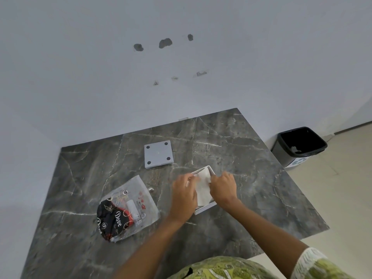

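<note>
A shallow white box (209, 209) lies on the dark marble table (251, 178), with a sheet of white paper (203, 186) laid in it. My left hand (184, 195) holds the paper's left edge, fingers curled over it. My right hand (223, 188) grips the paper's right side at the box's rim. Both hands cover much of the box. A grey square lid (158, 154) with a dark dot at each corner lies flat behind the box, apart from it.
A clear plastic bag (128, 208) with a black and red Dove wrapper and a small white tube lies left of the box. A small metal clip (151, 189) sits by the bag. A black bin (300, 144) stands on the floor at the right.
</note>
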